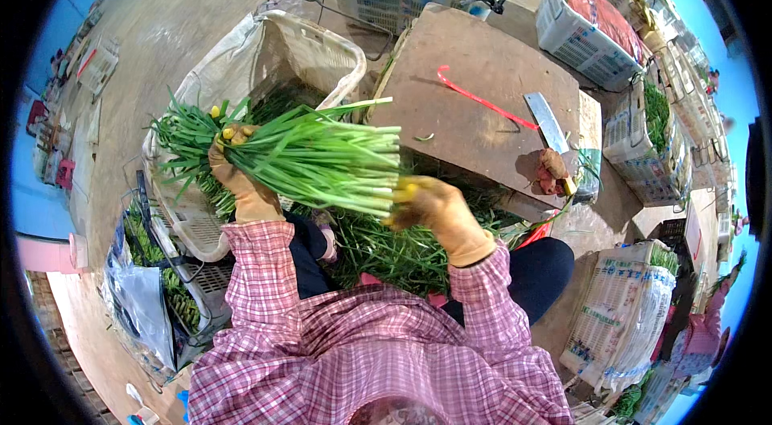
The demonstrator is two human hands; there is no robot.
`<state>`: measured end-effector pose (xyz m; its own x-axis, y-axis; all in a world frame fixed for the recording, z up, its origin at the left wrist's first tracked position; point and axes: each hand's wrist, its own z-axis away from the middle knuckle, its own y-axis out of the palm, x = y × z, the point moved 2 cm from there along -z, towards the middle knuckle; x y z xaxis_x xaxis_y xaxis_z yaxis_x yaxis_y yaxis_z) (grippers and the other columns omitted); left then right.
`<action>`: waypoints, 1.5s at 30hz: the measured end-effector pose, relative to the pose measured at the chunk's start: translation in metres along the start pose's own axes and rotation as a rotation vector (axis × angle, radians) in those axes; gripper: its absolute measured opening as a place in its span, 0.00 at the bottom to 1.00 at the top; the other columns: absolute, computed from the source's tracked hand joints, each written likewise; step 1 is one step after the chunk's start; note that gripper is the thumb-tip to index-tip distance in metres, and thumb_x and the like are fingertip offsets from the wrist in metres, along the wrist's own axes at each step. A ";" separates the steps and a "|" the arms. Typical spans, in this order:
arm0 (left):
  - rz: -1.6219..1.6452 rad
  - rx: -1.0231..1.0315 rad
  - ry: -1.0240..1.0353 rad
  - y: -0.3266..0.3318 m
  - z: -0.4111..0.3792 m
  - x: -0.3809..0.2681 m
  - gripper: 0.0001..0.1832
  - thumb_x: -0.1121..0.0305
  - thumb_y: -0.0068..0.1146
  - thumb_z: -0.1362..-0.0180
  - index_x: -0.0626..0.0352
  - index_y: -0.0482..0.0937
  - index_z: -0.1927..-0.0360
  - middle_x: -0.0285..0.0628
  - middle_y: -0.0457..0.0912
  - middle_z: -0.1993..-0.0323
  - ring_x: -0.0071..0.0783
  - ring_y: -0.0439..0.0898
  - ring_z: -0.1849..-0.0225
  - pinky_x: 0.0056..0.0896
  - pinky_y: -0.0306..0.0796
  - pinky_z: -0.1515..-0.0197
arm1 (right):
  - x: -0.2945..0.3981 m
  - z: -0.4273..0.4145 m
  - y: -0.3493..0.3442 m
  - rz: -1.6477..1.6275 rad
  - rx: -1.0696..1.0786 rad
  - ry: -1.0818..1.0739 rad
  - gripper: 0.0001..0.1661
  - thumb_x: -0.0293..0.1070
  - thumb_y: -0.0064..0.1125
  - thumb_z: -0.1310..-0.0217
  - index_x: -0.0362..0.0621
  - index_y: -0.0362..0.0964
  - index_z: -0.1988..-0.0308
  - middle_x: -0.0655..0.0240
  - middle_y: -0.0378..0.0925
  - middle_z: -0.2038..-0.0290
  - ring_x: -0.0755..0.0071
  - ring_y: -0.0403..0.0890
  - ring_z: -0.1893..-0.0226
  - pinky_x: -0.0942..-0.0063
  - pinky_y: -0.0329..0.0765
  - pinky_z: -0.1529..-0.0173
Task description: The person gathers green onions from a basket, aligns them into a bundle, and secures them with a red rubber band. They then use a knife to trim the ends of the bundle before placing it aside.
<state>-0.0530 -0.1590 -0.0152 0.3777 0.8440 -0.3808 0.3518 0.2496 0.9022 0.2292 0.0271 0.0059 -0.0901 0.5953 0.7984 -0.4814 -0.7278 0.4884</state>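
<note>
My left hand (232,168), in a tan glove with yellow fingertips, grips a bunch of long flat green stalks, apparently garlic chives (313,156). The leafy tips hang to the left, and the pale ends line up on the right. Beside those pale ends is my right hand (437,214), gloved alike and blurred. Its fingertips are at the lower stalk ends, but whether they grip any is unclear. On a brown board (476,63) ahead lie a broad-bladed knife (546,120) with a cloth-wrapped handle and a red plastic strip (482,100).
A white plastic basket (347,78) with a cloth liner stands left of the board and holds greens. Loose green leaves (386,256) cover the floor between my legs. Covered crates (588,33) stand at the right, and a greens-filled crate (205,289) is at my left.
</note>
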 end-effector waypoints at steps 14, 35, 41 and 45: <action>0.310 0.251 -0.406 0.002 -0.019 -0.009 0.08 0.62 0.58 0.41 0.56 0.78 0.67 0.38 0.80 0.70 0.34 0.74 0.53 0.38 0.69 0.47 | -0.004 -0.002 0.009 -0.019 -0.026 -0.004 0.13 0.29 0.56 0.32 0.29 0.75 0.55 0.55 0.83 0.63 0.65 0.84 0.71 0.69 0.83 0.63; -0.075 -0.107 -0.013 -0.029 -0.013 0.011 0.10 0.63 0.56 0.41 0.59 0.80 0.68 0.43 0.83 0.69 0.37 0.82 0.65 0.42 0.78 0.58 | -0.002 0.016 -0.034 1.026 -0.312 0.167 0.31 0.52 0.68 0.43 0.39 0.76 0.50 0.53 0.83 0.58 0.58 0.85 0.58 0.63 0.82 0.53; -0.096 -0.366 -0.035 -0.008 -0.005 0.040 0.16 0.60 0.44 0.37 0.60 0.80 0.63 0.46 0.83 0.65 0.43 0.83 0.64 0.49 0.80 0.57 | -0.056 -0.021 -0.022 0.824 0.137 0.277 0.59 0.52 0.73 0.49 0.45 0.47 0.27 0.48 0.55 0.29 0.46 0.58 0.29 0.58 0.60 0.27; -0.009 -0.396 -0.010 -0.001 -0.017 0.038 0.18 0.57 0.44 0.40 0.59 0.80 0.60 0.48 0.84 0.63 0.44 0.82 0.60 0.52 0.76 0.49 | -0.097 -0.023 -0.025 0.613 -0.228 0.020 0.47 0.38 0.74 0.46 0.37 0.58 0.33 0.50 0.75 0.42 0.61 0.82 0.50 0.72 0.81 0.47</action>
<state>-0.0533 -0.1188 -0.0274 0.3849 0.8368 -0.3894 -0.0018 0.4225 0.9063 0.2303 -0.0044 -0.0919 -0.4223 0.1031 0.9006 -0.5102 -0.8482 -0.1422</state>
